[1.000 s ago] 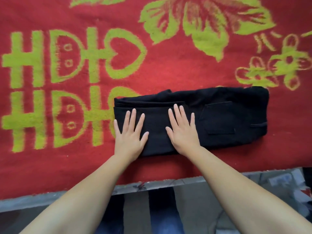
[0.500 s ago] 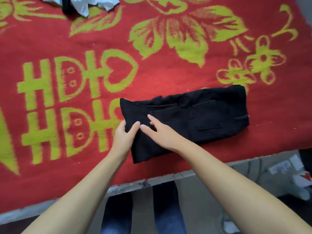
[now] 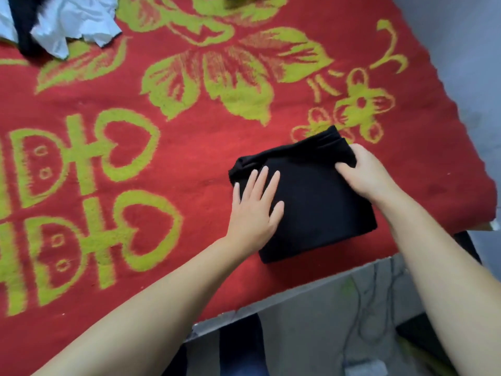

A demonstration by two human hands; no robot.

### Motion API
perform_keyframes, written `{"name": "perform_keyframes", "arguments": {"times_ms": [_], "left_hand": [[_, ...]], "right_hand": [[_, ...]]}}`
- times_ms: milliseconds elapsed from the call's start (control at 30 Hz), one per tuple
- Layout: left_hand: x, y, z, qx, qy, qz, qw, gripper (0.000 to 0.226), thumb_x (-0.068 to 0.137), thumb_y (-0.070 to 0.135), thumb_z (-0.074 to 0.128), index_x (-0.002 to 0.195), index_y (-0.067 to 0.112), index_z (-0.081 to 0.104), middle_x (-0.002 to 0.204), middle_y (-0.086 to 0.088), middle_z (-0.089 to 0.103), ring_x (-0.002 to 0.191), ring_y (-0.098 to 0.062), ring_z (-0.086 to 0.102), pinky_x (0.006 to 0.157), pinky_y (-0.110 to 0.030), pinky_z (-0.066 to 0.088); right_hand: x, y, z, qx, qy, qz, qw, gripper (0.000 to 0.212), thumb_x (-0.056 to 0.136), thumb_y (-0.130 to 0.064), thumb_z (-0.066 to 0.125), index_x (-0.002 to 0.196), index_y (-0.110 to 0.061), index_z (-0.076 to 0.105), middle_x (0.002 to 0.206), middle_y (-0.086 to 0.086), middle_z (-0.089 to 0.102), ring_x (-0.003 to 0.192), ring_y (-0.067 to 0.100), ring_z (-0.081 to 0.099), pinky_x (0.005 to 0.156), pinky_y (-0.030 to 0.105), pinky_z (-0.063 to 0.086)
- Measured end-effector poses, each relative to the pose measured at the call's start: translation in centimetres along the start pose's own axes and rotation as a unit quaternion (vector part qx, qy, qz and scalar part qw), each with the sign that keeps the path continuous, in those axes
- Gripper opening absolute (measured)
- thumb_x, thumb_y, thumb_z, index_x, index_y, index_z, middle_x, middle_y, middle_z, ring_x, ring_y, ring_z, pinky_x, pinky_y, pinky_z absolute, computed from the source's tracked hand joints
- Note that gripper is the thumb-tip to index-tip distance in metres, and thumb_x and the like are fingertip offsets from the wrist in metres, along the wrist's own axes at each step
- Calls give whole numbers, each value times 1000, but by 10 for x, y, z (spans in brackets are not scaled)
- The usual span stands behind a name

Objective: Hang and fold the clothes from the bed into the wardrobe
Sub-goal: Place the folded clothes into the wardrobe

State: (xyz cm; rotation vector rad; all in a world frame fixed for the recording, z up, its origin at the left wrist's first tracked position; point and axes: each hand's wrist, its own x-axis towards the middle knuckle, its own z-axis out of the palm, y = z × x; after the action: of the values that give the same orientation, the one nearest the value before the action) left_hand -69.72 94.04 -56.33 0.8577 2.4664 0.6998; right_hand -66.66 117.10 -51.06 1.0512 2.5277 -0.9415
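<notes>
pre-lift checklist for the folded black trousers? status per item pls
1. Trousers folded into one compact block: ok.
2. Left hand flat on top, pinning the fold: ok.
3. Right hand gripping the far right edge: ok, fingers curl round it.
4. Layers lined up: not ok, a bunched layer sticks out at the top left corner.
5. Block fully on the red blanket: ok, though close to the bed's near edge.
6. More clothes waiting: ok, white and dark pile at the top left.
7. Wardrobe route: cannot tell, out of view.
</notes>
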Motion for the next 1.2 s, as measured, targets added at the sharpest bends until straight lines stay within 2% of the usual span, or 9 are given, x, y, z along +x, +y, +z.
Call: {"name": "perform_keyframes", "arguments": {"times_ms": [133, 267, 433, 567, 667, 867, 1000, 1133, 1200], "left_hand": [[40, -17, 48, 169, -51, -38, 984, 75, 84, 60, -1, 153, 30, 5, 161, -1, -7, 147, -18, -12, 114, -59, -6], [65, -29, 62, 221, 29, 20, 975, 65, 93, 55, 22, 150, 25, 26, 160, -9, 14, 148, -23, 6, 111, -63, 0], [87, -50, 67, 219, 7, 4, 976, 69, 90, 62, 15, 152, 32, 13, 161, -7, 5, 148, -19, 1, 111, -63, -4], [94, -55, 64, 208, -27, -1, 978, 74, 87, 67, 8, 152, 33, 2, 161, -4, -1, 148, -16, -3, 113, -58, -3], [99, -53, 44, 228, -60, -4, 972, 80, 87, 71, 16, 153, 29, 1, 158, -4, 15, 145, -20, 13, 113, -50, 14], [68, -39, 21, 196, -125, -86, 969, 79, 90, 65, 38, 151, 21, 13, 129, -12, 48, 121, -31, 44, 91, -44, 43], [-11, -43, 37, 141, -119, -196, 963, 74, 93, 58, 39, 151, 19, 13, 125, -11, 54, 112, -30, 55, 84, -42, 46], [-34, -52, 50, 212, 0, 69, 975, 67, 90, 38, 43, 147, 7, 28, 146, -17, 40, 135, -29, 37, 108, -55, 28], [-20, -52, 64, 223, -28, 201, 953, 63, 93, 40, 37, 148, 11, 30, 156, -8, 27, 144, -21, 21, 116, -52, 15]], "right_hand": [[19, 49, 47, -131, 19, -39, 990, 66, 99, -26, 45, 153, -11, 12, 159, 15, 16, 147, 31, 12, 117, 47, 12], [12, 57, 98, -273, 16, -250, 929, 57, 97, -44, 31, 151, -26, 26, 160, 2, 18, 148, 25, 8, 111, 66, 3], [46, 83, 105, -203, 38, -116, 972, 57, 99, -48, 22, 152, -40, 3, 161, -12, -7, 148, 23, -9, 109, 67, -5], [64, 95, 90, -161, 19, -42, 986, 54, 103, -42, 16, 151, -38, -8, 162, -8, -2, 149, 16, -8, 111, 67, -9], [62, 86, 76, -239, 16, -18, 971, 53, 103, -40, 12, 152, -34, -9, 162, -1, -5, 148, 20, -10, 110, 68, -9], [-14, 10, 113, -210, 106, -46, 971, 58, 100, -31, 28, 154, -16, 13, 161, 9, 7, 149, 24, 2, 109, 66, -3], [-71, 3, 166, -187, 47, -27, 981, 60, 93, -34, 25, 149, -14, 32, 157, 8, 27, 145, 24, 26, 110, 64, 14], [-96, 45, 177, -211, 54, -16, 976, 57, 97, -38, 25, 150, -18, 30, 158, 3, 24, 146, 21, 21, 113, 61, 9], [-96, 66, 175, -205, 78, 5, 976, 57, 98, -39, 22, 151, -19, 24, 159, -1, 20, 147, 18, 15, 113, 60, 8]]}}
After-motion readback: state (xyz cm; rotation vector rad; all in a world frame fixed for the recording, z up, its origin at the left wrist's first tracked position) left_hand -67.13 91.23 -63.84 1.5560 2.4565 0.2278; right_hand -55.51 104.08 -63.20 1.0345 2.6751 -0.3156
